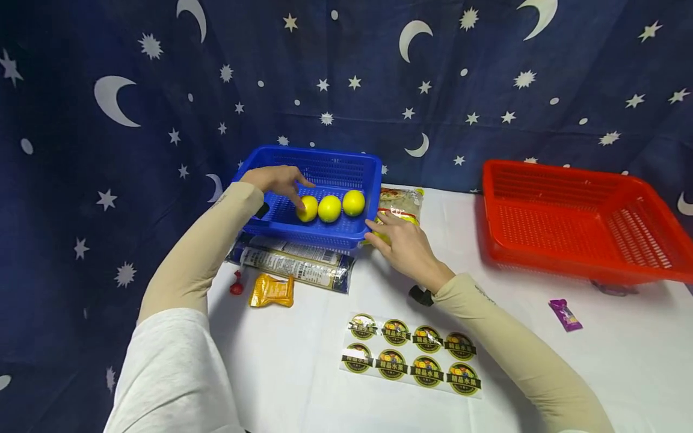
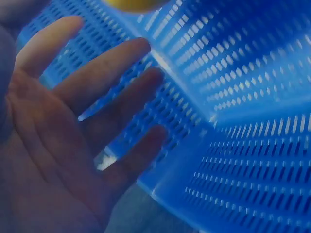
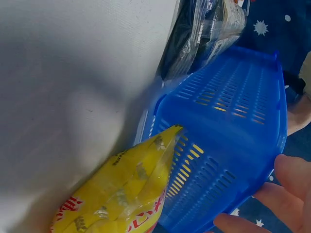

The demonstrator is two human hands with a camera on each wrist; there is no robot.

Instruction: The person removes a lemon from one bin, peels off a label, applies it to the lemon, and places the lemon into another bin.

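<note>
Fingers spread, the left hand (image 1: 276, 180) reaches into a blue basket (image 1: 346, 231), fingertips touching the nearest of three lemons (image 1: 307, 208). Beside it, the right hand (image 1: 403, 243) – fingers straight – rests against the basket's right corner, over a yellow snack bag (image 1: 400, 201).

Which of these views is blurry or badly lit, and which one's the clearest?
Head view: sharp and evenly lit, edges bowed by the wide lens. Left wrist view: soft, dim, tinted blue, the left hand close and out of focus against the blue basket. Right wrist view: brighter, the yellow packet slightly soft.
</note>
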